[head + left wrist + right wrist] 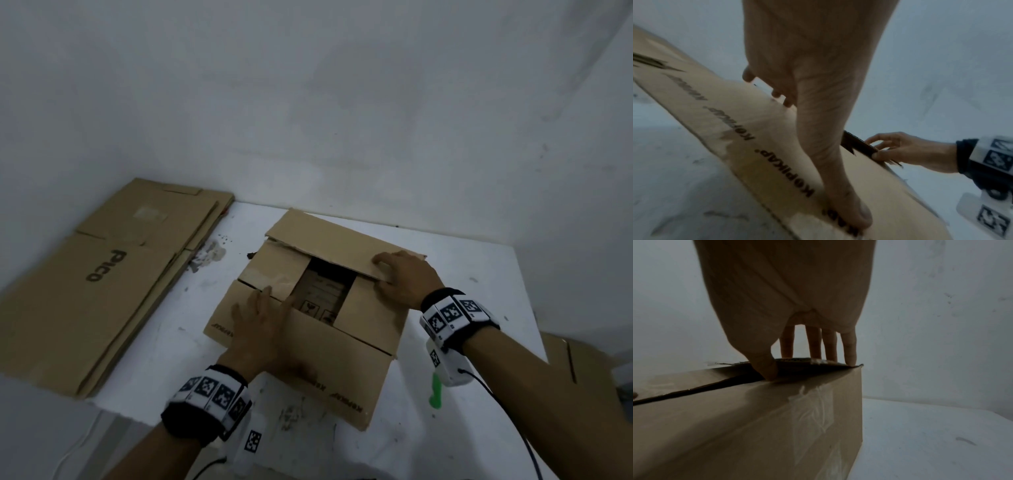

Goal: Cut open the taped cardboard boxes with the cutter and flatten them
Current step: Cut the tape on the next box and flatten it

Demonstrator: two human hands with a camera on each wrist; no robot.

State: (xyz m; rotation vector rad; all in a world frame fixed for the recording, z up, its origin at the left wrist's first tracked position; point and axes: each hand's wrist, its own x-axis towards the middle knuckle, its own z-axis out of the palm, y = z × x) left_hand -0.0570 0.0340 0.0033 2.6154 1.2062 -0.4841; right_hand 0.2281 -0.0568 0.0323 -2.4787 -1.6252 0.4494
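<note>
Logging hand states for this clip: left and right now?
Left hand: open, flat on the near flap.
Right hand: pinching the far flap.

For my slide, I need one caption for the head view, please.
Left hand and right hand open the flaps of a cardboard box beside flattened cardboard.

We note a white, scuffed tabletop (462, 281) against a pale grey plaster wall (308, 102). Dark specks and a grey smudge (209, 255) mark its far left part; thin black cable (507, 414) trails right.
</note>
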